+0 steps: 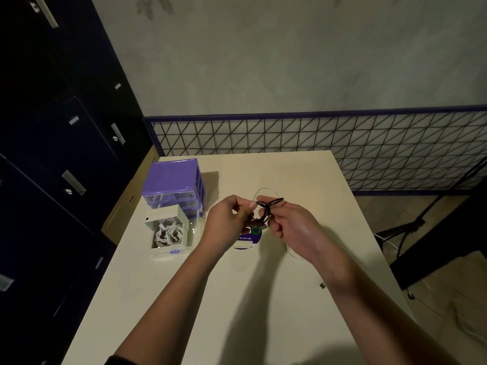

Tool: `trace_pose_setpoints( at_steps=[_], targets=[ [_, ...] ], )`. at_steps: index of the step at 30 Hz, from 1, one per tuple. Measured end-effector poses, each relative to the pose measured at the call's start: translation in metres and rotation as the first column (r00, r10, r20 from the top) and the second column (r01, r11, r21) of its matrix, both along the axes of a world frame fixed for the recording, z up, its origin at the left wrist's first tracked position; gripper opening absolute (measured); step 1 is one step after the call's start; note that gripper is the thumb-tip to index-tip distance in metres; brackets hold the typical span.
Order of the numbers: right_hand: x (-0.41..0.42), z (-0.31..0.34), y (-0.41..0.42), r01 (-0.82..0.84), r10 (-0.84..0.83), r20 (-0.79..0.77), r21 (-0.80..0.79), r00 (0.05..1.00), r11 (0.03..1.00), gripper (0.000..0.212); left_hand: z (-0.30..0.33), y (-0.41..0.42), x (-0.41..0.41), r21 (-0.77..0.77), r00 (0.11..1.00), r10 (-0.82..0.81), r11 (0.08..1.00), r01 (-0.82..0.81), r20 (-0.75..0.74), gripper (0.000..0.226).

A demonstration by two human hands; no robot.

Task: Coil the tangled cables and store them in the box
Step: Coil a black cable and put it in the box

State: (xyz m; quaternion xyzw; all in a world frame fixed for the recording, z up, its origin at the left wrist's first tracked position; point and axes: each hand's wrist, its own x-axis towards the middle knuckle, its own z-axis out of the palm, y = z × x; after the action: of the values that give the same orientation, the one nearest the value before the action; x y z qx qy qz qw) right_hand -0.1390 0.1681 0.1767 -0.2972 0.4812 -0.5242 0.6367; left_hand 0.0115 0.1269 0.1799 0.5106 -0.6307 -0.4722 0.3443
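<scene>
Here, black cable coil (267, 206) pinched between both hands' fingers (251, 206), above table (263, 299)

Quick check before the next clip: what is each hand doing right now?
Left hand: closed, pinching the black cable coil.
Right hand: closed on the same coil, above the table.

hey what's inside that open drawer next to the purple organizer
The open drawer holds several coiled white cables, piled together. How many there are, and anything beneath them, is hidden by the pile.
</scene>
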Motion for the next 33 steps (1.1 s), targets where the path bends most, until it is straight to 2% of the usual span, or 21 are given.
trace_pose_setpoints(
  at_steps=[4, 9, 12, 16, 19, 24, 30, 33],
  targets=[
    [-0.004, 0.001, 0.002, -0.071, 0.072, 0.060, -0.024, 0.996, 0.997, 0.039, -0.001, -0.004, 0.000, -0.075, 0.997, 0.023, 0.997, -0.017, 0.076, 0.015],
    [-0.002, -0.002, 0.002, -0.032, 0.024, -0.097, -0.081, 0.995, 0.996, 0.041, -0.003, -0.004, -0.001, -0.108, 0.993, 0.037, 0.994, -0.025, 0.113, 0.014],
    [-0.004, -0.003, 0.004, -0.031, 0.018, -0.153, -0.083, 0.988, 0.996, 0.040, -0.004, -0.004, -0.001, -0.094, 0.996, 0.063, 0.994, -0.057, 0.062, 0.014],
    [-0.002, -0.007, 0.006, -0.006, 0.010, -0.282, 0.014, 0.959, 1.000, 0.042, -0.005, -0.010, 0.001, -0.017, 0.991, 0.122, 0.992, -0.123, -0.049, 0.012],
    [-0.001, -0.013, 0.007, -0.045, 0.061, -0.396, 0.050, 0.916, 0.998, 0.029, -0.007, -0.015, 0.002, -0.018, 0.988, 0.141, 0.990, -0.143, -0.069, 0.012],
    [0.004, -0.026, 0.010, -0.057, 0.106, -0.523, 0.109, 0.846, 0.992, 0.022, -0.004, -0.016, 0.004, -0.021, 0.970, 0.204, 0.978, -0.209, -0.134, 0.010],
    [0.006, -0.034, 0.014, -0.047, 0.100, -0.633, 0.101, 0.768, 0.994, 0.024, -0.004, -0.018, 0.006, -0.027, 0.960, 0.236, 0.970, -0.243, -0.151, 0.011],
    [0.006, -0.032, 0.012, -0.105, 0.166, -0.660, 0.132, 0.733, 0.986, 0.027, -0.011, -0.017, 0.005, -0.003, 0.966, 0.212, 0.977, -0.215, -0.146, 0.011]
  ],
)
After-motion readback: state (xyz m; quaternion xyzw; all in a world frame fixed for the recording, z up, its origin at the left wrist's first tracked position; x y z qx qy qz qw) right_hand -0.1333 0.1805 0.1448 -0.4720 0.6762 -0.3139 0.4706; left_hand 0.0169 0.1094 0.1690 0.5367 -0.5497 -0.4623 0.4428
